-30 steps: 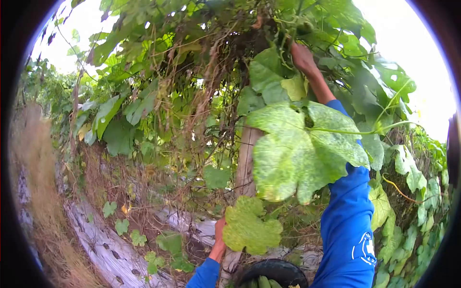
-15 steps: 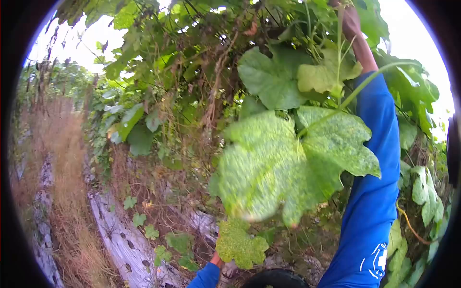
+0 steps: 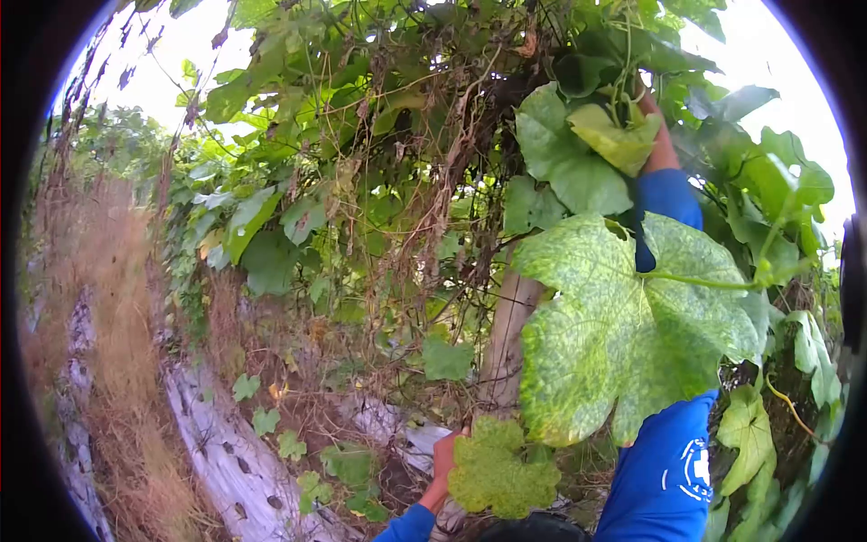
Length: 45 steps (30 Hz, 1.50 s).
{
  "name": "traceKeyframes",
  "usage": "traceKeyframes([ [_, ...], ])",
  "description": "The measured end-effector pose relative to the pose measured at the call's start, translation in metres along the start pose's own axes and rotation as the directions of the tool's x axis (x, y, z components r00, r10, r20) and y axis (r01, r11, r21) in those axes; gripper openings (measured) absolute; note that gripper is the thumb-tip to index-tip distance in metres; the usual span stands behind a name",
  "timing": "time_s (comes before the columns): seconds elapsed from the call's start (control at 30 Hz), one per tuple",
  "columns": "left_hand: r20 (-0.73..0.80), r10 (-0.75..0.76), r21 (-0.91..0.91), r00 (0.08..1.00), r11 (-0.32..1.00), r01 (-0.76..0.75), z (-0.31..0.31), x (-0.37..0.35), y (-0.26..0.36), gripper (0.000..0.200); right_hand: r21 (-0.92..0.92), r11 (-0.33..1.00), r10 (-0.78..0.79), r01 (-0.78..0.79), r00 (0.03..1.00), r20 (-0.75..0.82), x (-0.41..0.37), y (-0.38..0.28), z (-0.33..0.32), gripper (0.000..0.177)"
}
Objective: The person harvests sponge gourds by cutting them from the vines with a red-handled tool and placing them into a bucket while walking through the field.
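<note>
My right hand (image 3: pixel 648 101) reaches up into the vine at the upper right. Leaves and stems hide its fingers, so its grip cannot be made out. A yellow-green leaf (image 3: pixel 614 137) hangs just in front of that wrist. Across my blue-sleeved right arm lies a large mottled vine leaf (image 3: pixel 623 334), close to the camera. Low in the middle, my left hand (image 3: pixel 443 459) looks closed beside a speckled yellow-green leaf (image 3: pixel 502 470). That leaf covers part of it, and what it holds, if anything, is hidden.
A wooden post (image 3: pixel 508 339) stands behind the large leaf. Dry, tangled stems (image 3: pixel 456 172) hang from the leafy canopy. Pale plastic sheeting (image 3: pixel 226 443) with holes runs along the ground at left, beside dry grass (image 3: pixel 135 361). More leaves (image 3: pixel 808 357) crowd the right side.
My right hand has come lower and further in among the leaves. The large mottled leaf has shifted right, revealing the post. More of my left hand shows, slightly further right.
</note>
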<state>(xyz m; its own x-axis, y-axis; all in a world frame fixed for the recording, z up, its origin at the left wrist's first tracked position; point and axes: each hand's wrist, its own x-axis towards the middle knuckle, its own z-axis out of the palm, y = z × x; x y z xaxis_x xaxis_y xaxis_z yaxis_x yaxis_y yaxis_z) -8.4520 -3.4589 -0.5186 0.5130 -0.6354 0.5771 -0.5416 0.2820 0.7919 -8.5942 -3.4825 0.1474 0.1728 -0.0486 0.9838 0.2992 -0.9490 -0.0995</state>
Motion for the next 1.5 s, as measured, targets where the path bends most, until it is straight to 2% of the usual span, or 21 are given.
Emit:
traceKeyframes([
  [0.13,-0.045,0.143,0.006,0.989,0.990,-0.143,-0.005,-0.013,0.008,0.020,-0.145,0.987,-0.071,0.071,0.997,0.006,-0.003,0.001,0.006,0.029],
  [0.2,0.002,0.125,-0.577,0.992,0.810,-0.101,0.008,-0.012,-0.009,0.027,-0.204,0.974,-0.103,0.102,0.995,0.007,-0.007,0.002,0.002,0.029],
  [0.23,0.006,0.112,-0.634,0.994,0.769,-0.083,0.008,-0.013,-0.011,0.027,-0.225,0.967,-0.118,0.117,0.993,0.010,-0.011,0.001,0.001,0.029],
  [0.47,-0.002,0.029,-0.646,1.000,0.763,-0.023,0.008,-0.024,-0.009,0.029,-0.266,0.933,-0.249,0.242,0.969,0.009,-0.080,-0.038,-0.051,0.028],
  [0.53,-0.004,0.015,-0.649,1.000,0.761,-0.014,0.006,-0.025,-0.005,0.029,-0.115,0.864,-0.477,0.490,0.870,0.125,-0.099,-0.037,-0.079,0.028],
  [0.57,-0.008,0.012,-0.649,1.000,0.760,-0.014,0.005,-0.026,-0.003,0.030,-0.426,0.882,-0.212,0.201,0.977,0.020,-0.147,-0.101,-0.075,0.034],
  [0.6,-0.012,0.013,-0.653,1.000,0.757,-0.018,0.005,-0.027,-0.004,0.030,0.050,0.997,-0.043,0.055,0.978,-0.205,-0.184,-0.129,-0.059,0.045],
  [0.63,-0.012,0.006,-0.655,1.000,0.755,-0.012,0.006,-0.029,-0.004,0.030,0.076,0.996,0.039,-0.037,0.999,-0.024,-0.199,-0.135,-0.075,0.060],
  [0.83,-0.075,0.022,-0.631,0.997,0.773,-0.065,0.008,-0.034,-0.016,0.032,0.325,0.929,0.153,-0.174,0.984,0.088,-0.283,-0.114,-0.057,0.064],
  [0.87,-0.110,0.049,-0.604,0.993,0.790,-0.106,0.006,-0.032,-0.016,0.033,0.401,0.885,0.227,-0.237,0.971,0.072,-0.297,-0.097,-0.057,0.059],
  [0.93,-0.240,0.126,-0.540,0.963,0.807,-0.240,-0.001,-0.025,-0.021,0.034,0.574,0.780,0.389,-0.249,0.912,-0.133,-0.338,-0.093,-0.035,0.037],
  [0.97,-0.308,0.143,-0.551,0.941,0.779,-0.299,-0.005,-0.018,-0.022,0.034,0.765,0.601,0.418,-0.234,0.907,-0.052,-0.353,-0.075,-0.030,0.033],
  [1.0,-0.307,-0.033,-0.773,0.951,0.591,-0.229,-0.022,-0.013,-0.003,0.040,0.901,0.381,0.430,-0.208,0.902,0.026,-0.371,-0.056,-0.025,0.029],
  [1.03,-0.252,-0.206,-0.924,0.945,0.341,-0.172,-0.044,-0.008,0.024,0.046,0.885,0.393,0.302,-0.251,0.944,0.134,-0.388,-0.050,-0.023,0.030],
  [1.13,-0.337,-0.292,-0.905,0.895,0.362,-0.223,-0.083,-0.032,0.047,0.063,0.833,0.469,0.447,-0.292,0.893,0.062,-0.420,-0.073,0.008,0.034],
  [1.17,-0.295,-0.278,-0.917,0.914,0.352,-0.189,-0.096,-0.049,0.063,0.069,0.863,0.368,0.502,-0.346,0.855,0.128,-0.430,-0.086,0.014,0.038],
  [1.23,-0.240,-0.285,-0.930,0.928,0.342,-0.135,-0.118,-0.072,0.080,0.074,0.851,0.319,0.544,-0.418,0.816,0.196,-0.453,-0.094,0.024,0.039],
  [1.3,-0.391,-0.274,-0.918,0.878,0.189,-0.350,-0.137,-0.087,0.089,0.076,0.825,0.243,0.612,-0.511,0.740,0.278,-0.480,-0.102,0.037,0.042],
  [1.4,-0.504,-0.317,-0.863,0.804,0.236,-0.448,-0.163,-0.111,0.107,0.076,0.813,0.175,0.661,-0.555,0.678,0.321,-0.523,-0.128,0.060,0.041],
  [1.47,-0.283,-0.508,-0.943,0.813,-0.007,-0.333,-0.179,-0.111,0.109,0.077,0.792,0.172,0.698,-0.586,0.640,0.322,-0.550,-0.155,0.077,0.039],
  [1.5,-0.249,-0.540,-0.950,0.804,-0.025,-0.311,-0.179,-0.106,0.110,0.075,0.772,0.190,0.720,-0.607,0.621,0.311,-0.563,-0.167,0.080,0.040],
])
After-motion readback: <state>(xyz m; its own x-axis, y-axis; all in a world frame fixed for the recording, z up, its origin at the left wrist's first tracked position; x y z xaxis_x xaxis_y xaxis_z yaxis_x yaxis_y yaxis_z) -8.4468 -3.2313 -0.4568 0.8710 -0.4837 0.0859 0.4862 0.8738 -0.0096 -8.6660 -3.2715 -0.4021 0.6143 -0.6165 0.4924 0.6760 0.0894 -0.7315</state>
